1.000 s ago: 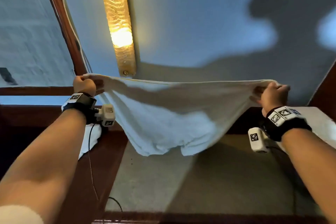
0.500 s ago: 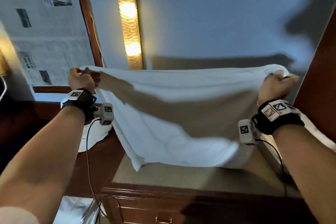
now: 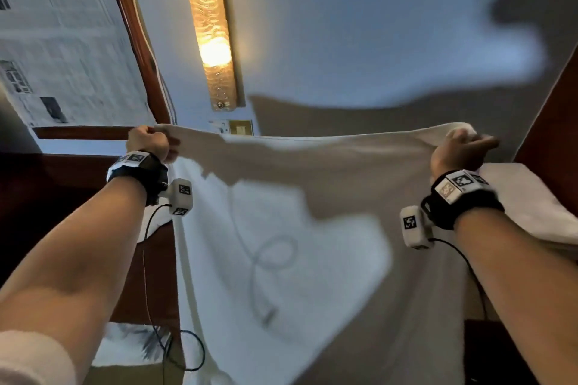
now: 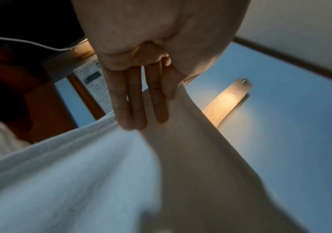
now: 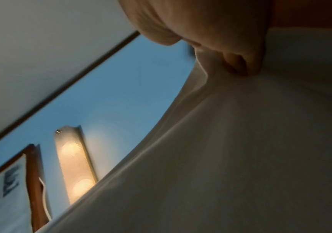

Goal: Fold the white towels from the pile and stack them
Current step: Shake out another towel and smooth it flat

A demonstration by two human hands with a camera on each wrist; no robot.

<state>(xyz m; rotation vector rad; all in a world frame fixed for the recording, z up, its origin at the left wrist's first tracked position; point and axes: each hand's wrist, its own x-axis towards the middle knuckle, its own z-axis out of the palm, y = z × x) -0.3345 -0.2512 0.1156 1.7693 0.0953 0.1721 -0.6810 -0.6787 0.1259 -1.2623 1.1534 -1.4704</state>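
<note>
A white towel (image 3: 312,244) hangs spread across the middle of the frame. The left hand (image 3: 148,142) pinches its upper left corner; the right hand (image 3: 458,151) grips its upper right corner, below the wall lamp (image 3: 208,25).

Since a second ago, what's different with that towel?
The white towel has dropped open: its bunched lower part now hangs long and flat. The left hand and right hand still grip its top corners, spread wide. The wall lamp stays lit.
</note>
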